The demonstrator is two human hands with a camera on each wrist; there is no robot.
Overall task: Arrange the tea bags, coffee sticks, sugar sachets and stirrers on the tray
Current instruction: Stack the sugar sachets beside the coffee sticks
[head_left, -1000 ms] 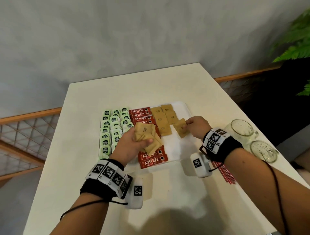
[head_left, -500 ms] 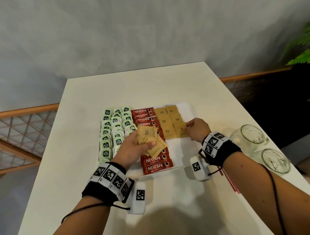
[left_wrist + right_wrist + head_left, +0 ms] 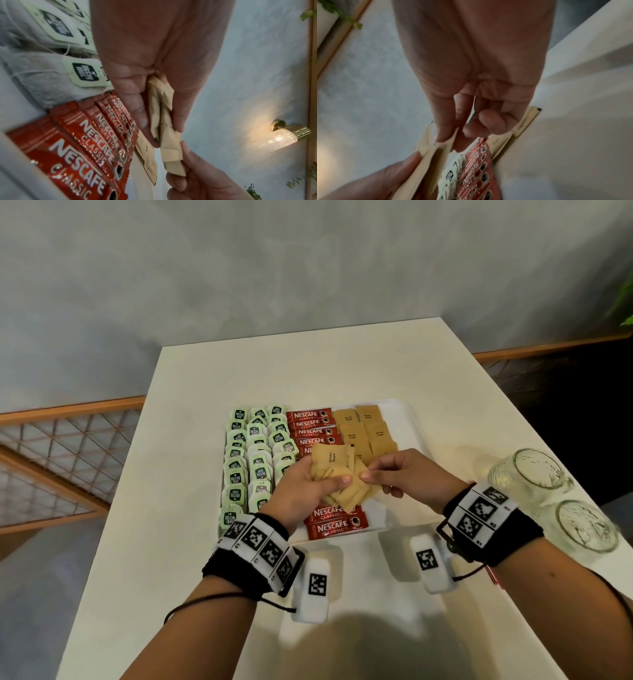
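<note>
Brown paper sugar sachets [image 3: 337, 484] sat fanned in the left hand [image 3: 301, 494], thumb on top and fingers curled beneath, held above the middle of the white tray [image 3: 407, 419]. The right hand [image 3: 407, 477] met the fan from the right side, its thumb and forefinger pinching the edge of one sachet [image 3: 173, 161] in that bunch while its other fingers curled in. On the tray, green-tagged tea bags [image 3: 253, 460] filled the left part in rows, red coffee sticks [image 3: 310, 428] ran down the centre from the far edge to the near edge, and more brown sachets [image 3: 364, 428] lay in two short columns toward the far right corner. The tray rested at the middle of the pale table [image 3: 205, 594]. Two clear glass jars [image 3: 534, 474] lay near the table's right edge, just beside the right wrist. A sliver of red stirrers [image 3: 496, 577] showed under the right wristband, by the table's right edge
</note>
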